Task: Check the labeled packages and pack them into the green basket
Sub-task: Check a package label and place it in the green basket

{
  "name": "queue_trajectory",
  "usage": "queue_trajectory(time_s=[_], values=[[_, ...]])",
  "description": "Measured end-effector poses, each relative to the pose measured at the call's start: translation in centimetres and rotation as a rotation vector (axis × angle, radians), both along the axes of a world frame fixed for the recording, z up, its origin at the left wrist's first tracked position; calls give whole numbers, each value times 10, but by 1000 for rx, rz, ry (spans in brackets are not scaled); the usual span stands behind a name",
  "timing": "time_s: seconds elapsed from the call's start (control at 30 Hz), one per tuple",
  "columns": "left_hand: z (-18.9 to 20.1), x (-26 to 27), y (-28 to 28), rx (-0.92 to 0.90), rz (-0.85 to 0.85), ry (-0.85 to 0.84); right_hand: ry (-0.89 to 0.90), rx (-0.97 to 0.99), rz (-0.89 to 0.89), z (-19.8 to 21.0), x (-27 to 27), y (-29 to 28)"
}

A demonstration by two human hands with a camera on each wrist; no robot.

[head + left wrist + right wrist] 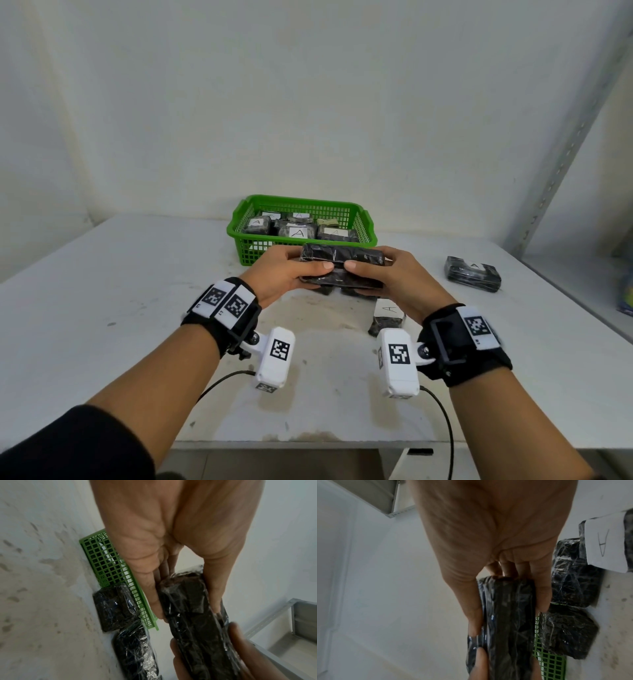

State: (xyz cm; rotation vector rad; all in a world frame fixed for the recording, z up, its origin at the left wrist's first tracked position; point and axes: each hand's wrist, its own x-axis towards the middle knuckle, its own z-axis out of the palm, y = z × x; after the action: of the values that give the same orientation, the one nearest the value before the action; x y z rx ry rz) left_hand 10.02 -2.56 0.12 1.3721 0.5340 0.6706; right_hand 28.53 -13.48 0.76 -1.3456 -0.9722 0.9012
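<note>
Checking step, by my read: you hold the package [342, 269] with left hand [284, 274] and right hand [394, 274], thumbs on top, fingers curled beneath, clamped on its ends. Long axis runs thumb to thumb, left-right; no label faces you. Next: turn it over, find the label, then lift to the basket [301, 202] just beyond your fingertips.

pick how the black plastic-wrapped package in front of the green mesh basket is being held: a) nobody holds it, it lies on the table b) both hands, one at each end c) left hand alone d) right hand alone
b: the left hand and right hand each grip an end of the black plastic-wrapped package, holding it above the white table just in front of the green mesh basket.
</note>
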Motion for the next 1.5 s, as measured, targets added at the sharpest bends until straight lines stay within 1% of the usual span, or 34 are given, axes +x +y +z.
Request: queue_trajectory(time_s=[0.1, 0.3, 0.4, 0.5, 0.57, 0.7, 0.73, 0.8, 0.9, 1.03, 1.17, 1.27, 1.37, 1.43, 1.5], values=[[0, 1, -3, 25, -31, 8, -66, 18, -26, 1, -3, -2], [-4, -1, 4, 148, 40, 38, -130, 7, -59, -2, -1, -4], [-6, -1, 7, 217, 87, 37, -19, -51, 5, 3, -1, -10], [-7, -3, 8, 256, 67, 12, 86, -150, 25, 7, -1, -15], [-7, -2, 6, 243, 44, -5, 128, -144, 21, 6, -1, -15], [-3, 3, -2, 83, -60, -27, 172, -13, -11, 2, -2, -14], [-1, 4, -5, 57, -57, -30, 167, 11, -19, 1, -3, -15], [0, 5, -6, 7, 9, -39, 158, 36, -29, -1, -3, -14], [-3, 6, -2, 37, 82, -37, 159, 27, -13, -1, -3, -15], [-2, 5, -4, 141, 69, -47, 107, 22, -3, 1, -3, -15], [-1, 7, -9, 52, 12, -54, 69, 55, -43, 0, 0, -15], [-2, 6, -8, 76, 25, -10, 58, 61, -44, -1, 1, -16], [0, 5, -6, 90, 23, 2, 61, 58, -5, 0, 1, -17], [0, 6, -8, 106, -14, 13, -31, 46, -25, -1, 2, -14], [0, 8, -10, 129, -57, 14, -155, 50, -97, -2, 2, -8]])
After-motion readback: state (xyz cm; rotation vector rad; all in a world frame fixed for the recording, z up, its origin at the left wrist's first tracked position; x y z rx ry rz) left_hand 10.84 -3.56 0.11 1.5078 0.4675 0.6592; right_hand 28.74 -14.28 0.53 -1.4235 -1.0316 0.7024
